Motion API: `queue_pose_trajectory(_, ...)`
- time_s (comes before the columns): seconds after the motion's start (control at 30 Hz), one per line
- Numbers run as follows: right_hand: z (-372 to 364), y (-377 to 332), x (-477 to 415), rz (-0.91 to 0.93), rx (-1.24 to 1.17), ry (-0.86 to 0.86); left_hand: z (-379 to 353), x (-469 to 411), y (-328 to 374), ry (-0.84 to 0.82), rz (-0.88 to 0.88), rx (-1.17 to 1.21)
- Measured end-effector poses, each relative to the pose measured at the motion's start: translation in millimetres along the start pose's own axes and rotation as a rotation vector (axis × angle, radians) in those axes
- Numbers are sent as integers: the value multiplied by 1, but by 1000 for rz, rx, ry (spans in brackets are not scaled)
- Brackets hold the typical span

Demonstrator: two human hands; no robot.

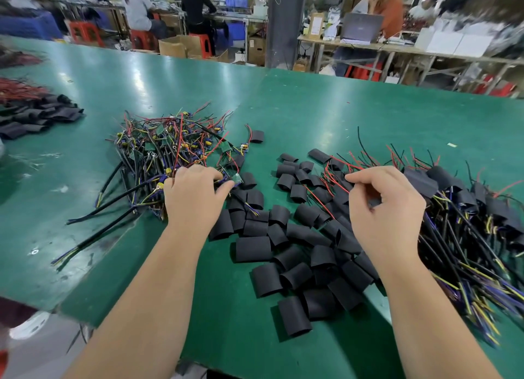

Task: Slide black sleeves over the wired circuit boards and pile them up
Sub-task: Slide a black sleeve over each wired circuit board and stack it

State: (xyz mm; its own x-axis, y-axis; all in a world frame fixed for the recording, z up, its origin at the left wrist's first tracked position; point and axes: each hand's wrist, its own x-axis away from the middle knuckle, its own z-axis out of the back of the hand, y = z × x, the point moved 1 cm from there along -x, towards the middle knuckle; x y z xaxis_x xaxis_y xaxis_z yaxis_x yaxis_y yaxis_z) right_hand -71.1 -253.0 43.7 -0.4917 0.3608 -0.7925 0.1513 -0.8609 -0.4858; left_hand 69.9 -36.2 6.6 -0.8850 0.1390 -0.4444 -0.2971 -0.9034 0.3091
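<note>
Two hands work: my left hand (195, 197) pinches a wired board (237, 178) at the edge of the heap (170, 149). My right hand (385, 208) curls over loose sleeves (297, 254), its grasp unclear. Next, I judge, it must pick one sleeve.

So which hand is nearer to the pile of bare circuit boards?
Left. The left hand pinches a board at that pile's near edge; the right hand is apart, above the black sleeves.

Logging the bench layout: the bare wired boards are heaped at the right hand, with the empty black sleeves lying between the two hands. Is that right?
Not quite. The head view shows the bare wired boards heaped at the left hand, not the right hand. The empty black sleeves do lie between the two hands.
</note>
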Motion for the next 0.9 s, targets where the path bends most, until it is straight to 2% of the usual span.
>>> queue_pose_trajectory(0.2,-1,-2,2,17,-12,-2,-3,-4,0,-117,40,6)
queue_pose_trajectory(0.3,-2,-2,2,20,-11,-2,-5,-4,4,-124,76,25)
queue_pose_trajectory(0.43,-2,-3,2,19,-13,-6,-7,-5,7,-133,82,-63)
queue_pose_trajectory(0.57,-2,-4,2,11,-16,-3,-6,-6,5,-93,73,-52)
queue_pose_trajectory(0.73,-2,-4,2,11,-12,5,-2,-4,-1,72,54,-89)
queue_pose_trajectory(0.9,-1,-4,2,-7,-13,8,-4,2,9,13,72,-196)
